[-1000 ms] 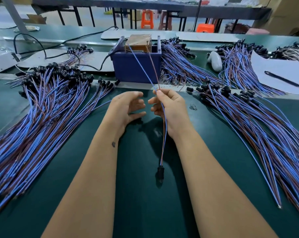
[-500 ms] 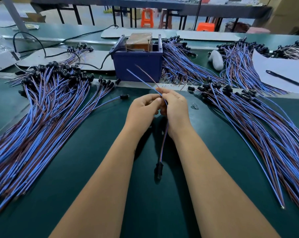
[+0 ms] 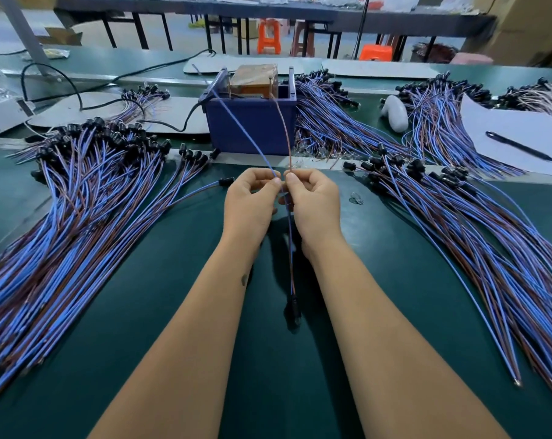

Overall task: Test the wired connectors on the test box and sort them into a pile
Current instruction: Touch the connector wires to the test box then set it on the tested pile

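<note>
One wired connector hangs between my hands, its black plug [image 3: 293, 307] resting on the green mat near my forearms. My left hand [image 3: 251, 204] pinches its blue wire [image 3: 236, 118], which rises up and to the left. My right hand [image 3: 312, 202] pinches its brown wire [image 3: 285, 128], whose tip reaches up to the top of the test box. The test box [image 3: 255, 79] sits in a blue bin [image 3: 249, 125] straight ahead. A big pile of wired connectors [image 3: 78, 217] lies on the left and another pile [image 3: 490, 236] on the right.
More wire bundles [image 3: 338, 122] lie behind and beside the bin. A white sheet [image 3: 521, 134] with a black pen [image 3: 520, 146] lies at the far right, next to a white object [image 3: 395, 114]. A black cable [image 3: 78, 96] runs over the left rear. Orange stools stand beyond the bench.
My left hand came in from open and took the blue wire. The two wire ends have spread apart and risen toward the test box.
</note>
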`<state>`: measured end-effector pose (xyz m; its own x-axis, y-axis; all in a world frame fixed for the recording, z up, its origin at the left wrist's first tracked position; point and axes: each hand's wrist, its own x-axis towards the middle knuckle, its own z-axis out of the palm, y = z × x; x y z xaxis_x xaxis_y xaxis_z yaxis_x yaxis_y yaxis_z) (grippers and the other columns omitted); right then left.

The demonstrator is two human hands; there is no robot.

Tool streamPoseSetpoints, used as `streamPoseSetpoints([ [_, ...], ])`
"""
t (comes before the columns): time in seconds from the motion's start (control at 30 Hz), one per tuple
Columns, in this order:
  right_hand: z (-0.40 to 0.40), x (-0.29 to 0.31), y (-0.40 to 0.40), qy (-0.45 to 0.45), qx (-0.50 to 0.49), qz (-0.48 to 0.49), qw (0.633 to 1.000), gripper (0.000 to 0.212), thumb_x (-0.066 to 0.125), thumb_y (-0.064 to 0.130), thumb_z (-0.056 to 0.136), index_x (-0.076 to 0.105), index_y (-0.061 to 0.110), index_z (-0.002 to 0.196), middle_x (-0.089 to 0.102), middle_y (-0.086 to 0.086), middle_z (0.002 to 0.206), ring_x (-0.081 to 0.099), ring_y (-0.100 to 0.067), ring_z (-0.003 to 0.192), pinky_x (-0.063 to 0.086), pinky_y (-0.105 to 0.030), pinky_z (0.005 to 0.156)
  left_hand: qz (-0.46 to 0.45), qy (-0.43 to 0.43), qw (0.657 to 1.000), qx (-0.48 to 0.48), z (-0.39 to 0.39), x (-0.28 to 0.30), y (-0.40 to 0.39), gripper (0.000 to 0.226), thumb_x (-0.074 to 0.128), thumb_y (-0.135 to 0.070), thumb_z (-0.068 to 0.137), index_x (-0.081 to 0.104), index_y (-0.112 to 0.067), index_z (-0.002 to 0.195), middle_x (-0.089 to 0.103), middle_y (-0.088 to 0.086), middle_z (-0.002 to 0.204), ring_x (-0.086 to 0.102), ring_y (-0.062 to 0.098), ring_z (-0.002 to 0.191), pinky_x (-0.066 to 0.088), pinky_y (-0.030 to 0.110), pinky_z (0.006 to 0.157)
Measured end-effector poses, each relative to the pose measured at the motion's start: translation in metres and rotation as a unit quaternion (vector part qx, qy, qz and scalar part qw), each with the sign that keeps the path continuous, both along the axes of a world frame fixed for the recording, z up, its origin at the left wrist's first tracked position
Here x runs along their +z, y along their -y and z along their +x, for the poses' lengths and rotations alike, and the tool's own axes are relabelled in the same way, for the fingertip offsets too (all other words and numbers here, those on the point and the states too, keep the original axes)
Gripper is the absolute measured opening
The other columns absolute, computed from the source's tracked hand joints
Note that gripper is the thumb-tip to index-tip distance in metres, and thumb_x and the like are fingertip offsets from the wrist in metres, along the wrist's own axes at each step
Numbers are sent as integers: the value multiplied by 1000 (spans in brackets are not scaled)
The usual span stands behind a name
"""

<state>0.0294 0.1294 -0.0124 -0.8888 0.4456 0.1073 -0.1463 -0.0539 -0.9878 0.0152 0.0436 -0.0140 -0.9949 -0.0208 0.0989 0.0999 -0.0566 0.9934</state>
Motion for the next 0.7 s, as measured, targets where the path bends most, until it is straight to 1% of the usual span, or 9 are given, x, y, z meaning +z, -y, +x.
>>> streamPoseSetpoints([
  [0.1, 1, 0, -2, -7, -33, 46, 998, 8, 58, 13, 95, 64, 15, 91, 70, -3, 76, 67, -11, 71, 55, -36, 79, 14, 25, 999, 17, -3, 1, 0, 16, 51, -11, 95, 56, -24, 87, 68, -6, 82, 67, 10, 76, 51, 25, 59],
  [0.17, 2, 2, -3, -7, -40, 50, 998, 8, 57, 17, 96, 63, 20, 93, 67, -2, 69, 66, -15, 64, 54, -31, 67, 21, 37, 999, 12, -4, 1, 1, 15, 45, -12, 98, 51, -23, 90, 70, -5, 78, 70, 15, 69, 52, 26, 56],
  [0.23, 3, 3, -4, -12, -45, 37, 998, 12, 55, 18, 97, 62, 24, 90, 60, -1, 59, 56, -11, 48, 47, -25, 53, 15, 40, 999, 11, -4, 1, 1, 16, 40, -11, 99, 47, -23, 91, 67, -9, 64, 66, 14, 54, 51, 26, 52],
  [0.3, 2, 2, -5, -7, -55, 63, 996, 15, 54, 20, 98, 61, 29, 87, 51, 2, 56, 45, -12, 50, 42, -28, 56, -14, 32, 999, 17, -5, 0, 3, 17, 38, -10, 97, 47, -23, 91, 57, -11, 52, 54, 7, 43, 48, 27, 51],
  [0.33, 2, 1, -5, -5, -55, 81, 995, 16, 54, 21, 98, 61, 30, 86, 47, 3, 57, 42, -12, 52, 40, -29, 58, -41, 21, 999, 21, -6, 0, 5, 18, 38, -10, 95, 48, -24, 90, 53, -11, 51, 50, 6, 42, 46, 28, 52],
  [0.43, 2, 1, -4, 10, -50, 110, 993, 18, 50, 17, 97, 63, 25, 89, 52, 8, 66, 43, -2, 52, 38, -19, 55, -120, -11, 992, 38, -7, -1, 13, 21, 39, -14, 94, 50, -31, 89, 48, -7, 60, 44, 10, 49, 42, 31, 57],
  [0.53, 2, 2, -4, 23, -38, 103, 994, 23, 47, 10, 95, 62, 25, 87, 55, 8, 71, 43, 4, 50, 35, -11, 50, -120, -12, 991, 57, -9, -1, 19, 22, 41, -14, 95, 53, -31, 89, 47, -7, 63, 40, 14, 57, 39, 33, 59],
  [0.57, 2, 2, -4, 24, -36, 95, 995, 24, 47, 8, 95, 61, 26, 86, 55, 7, 71, 43, 4, 50, 35, -10, 50, -118, -11, 991, 63, -9, 0, 20, 21, 42, -15, 96, 54, -31, 89, 48, -7, 64, 41, 14, 58, 39, 34, 59],
  [0.7, 4, 3, -5, 29, -39, 70, 996, 24, 48, 7, 93, 63, 26, 87, 53, 6, 67, 40, 1, 48, 38, -18, 52, -119, -14, 990, 78, -7, 0, 20, 16, 47, -26, 100, 53, -32, 86, 50, -7, 68, 43, 16, 61, 41, 37, 62],
])
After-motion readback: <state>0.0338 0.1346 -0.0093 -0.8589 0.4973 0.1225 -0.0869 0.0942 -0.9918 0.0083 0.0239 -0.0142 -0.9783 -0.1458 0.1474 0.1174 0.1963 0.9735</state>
